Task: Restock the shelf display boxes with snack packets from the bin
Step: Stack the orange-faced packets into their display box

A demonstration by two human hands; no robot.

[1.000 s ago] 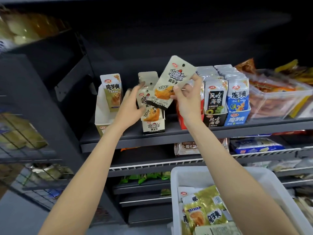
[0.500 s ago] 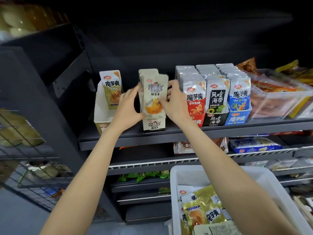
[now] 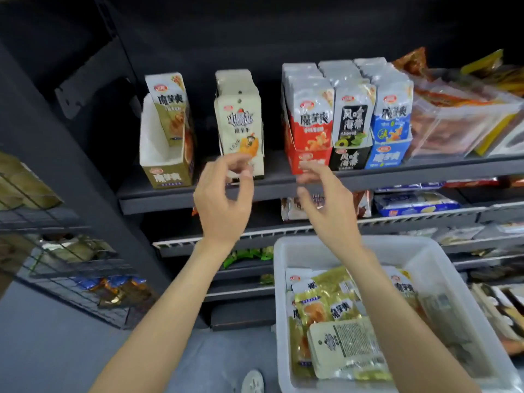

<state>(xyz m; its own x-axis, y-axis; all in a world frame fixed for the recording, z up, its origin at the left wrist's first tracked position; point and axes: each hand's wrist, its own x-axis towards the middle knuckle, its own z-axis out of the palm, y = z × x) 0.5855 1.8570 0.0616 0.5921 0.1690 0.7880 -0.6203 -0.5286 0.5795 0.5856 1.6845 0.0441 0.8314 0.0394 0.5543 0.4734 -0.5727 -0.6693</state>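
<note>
A cream snack packet [image 3: 239, 129] stands upright at the front of the cream display box [image 3: 256, 163] on the dark shelf [image 3: 283, 185]. My left hand [image 3: 224, 199] hovers just below and in front of that box, fingers loosely curled, holding nothing. My right hand [image 3: 326, 205] hangs beside it in front of the shelf edge, also holding nothing. Left of them an olive display box [image 3: 166, 171] holds a single olive packet [image 3: 170, 106]. The white bin [image 3: 436, 282] at lower right holds several yellow and cream packets [image 3: 326, 304].
Red [image 3: 309, 158], black [image 3: 350, 160] and blue [image 3: 387, 156] display boxes, packed with packets, stand right of the cream box. A clear tub of snacks [image 3: 459, 120] sits at far right. Lower shelves carry more goods. A wire rack [image 3: 56, 251] stands at left.
The cream packet went from my right hand into the cream box. Both hands have let go and drawn back down off the box, towards me.
</note>
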